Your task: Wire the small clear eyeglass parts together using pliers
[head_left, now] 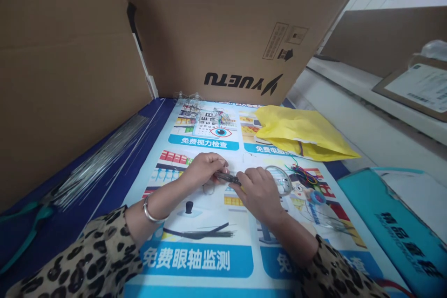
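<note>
My right hand (260, 195) is closed around a pair of dark pliers (226, 177), whose jaws point left toward my other fingers. My left hand (204, 170) is pinched at the tip of the jaws. A thin wire loop (208, 189) hangs just below these fingers, and it appears to be what they grip. A fine pinkish end shows above the fingertips. Right beside my right hand lies a clear ring-shaped coil (288, 181). Below my hands, a small bundle of short dark wires (213, 233) rests on the printed sheet (199, 284).
Long straight wires (108, 156) and teal-handled scissors (44, 214) lie at left. Tangled wire pieces (221, 116) sit at the back, near a yellow bag (307, 125). Coloured cords (307, 173) and a small blue spool (317, 197) are at right, beside a teal box (391, 223). Cardboard panels (223, 23) stand behind.
</note>
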A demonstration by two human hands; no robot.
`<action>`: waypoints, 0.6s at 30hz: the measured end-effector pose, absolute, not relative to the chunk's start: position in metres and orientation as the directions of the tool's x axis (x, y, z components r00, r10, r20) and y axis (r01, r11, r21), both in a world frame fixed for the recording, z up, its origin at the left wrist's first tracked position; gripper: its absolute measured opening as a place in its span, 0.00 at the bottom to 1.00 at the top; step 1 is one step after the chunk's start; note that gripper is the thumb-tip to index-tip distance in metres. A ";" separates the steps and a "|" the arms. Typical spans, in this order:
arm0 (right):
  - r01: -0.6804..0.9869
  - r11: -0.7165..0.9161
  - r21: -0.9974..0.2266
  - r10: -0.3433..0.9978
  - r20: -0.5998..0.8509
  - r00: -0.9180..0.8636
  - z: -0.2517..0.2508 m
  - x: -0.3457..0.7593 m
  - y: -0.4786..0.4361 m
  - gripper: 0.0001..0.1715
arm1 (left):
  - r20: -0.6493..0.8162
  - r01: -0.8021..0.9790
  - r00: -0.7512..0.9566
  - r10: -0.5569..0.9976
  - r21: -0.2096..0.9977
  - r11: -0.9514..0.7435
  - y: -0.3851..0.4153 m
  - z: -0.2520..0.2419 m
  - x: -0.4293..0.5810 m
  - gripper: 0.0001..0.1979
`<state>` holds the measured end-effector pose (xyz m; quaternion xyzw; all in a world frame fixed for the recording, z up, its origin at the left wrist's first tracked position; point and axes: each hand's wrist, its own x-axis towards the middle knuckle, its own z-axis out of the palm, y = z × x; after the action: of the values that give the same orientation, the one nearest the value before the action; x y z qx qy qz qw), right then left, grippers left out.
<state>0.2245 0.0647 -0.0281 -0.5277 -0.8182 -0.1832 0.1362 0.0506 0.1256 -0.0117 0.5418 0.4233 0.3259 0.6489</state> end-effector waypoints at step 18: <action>0.907 0.414 0.082 0.807 0.429 -0.407 -0.033 0.229 0.063 0.16 | -0.148 0.114 0.488 0.860 0.988 0.105 0.122 -0.012 0.050 0.09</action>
<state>0.2289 0.0633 -0.0330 -0.5193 -0.8248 -0.1529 0.1636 0.0496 0.1222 -0.0122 0.5978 0.4074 0.3003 0.6217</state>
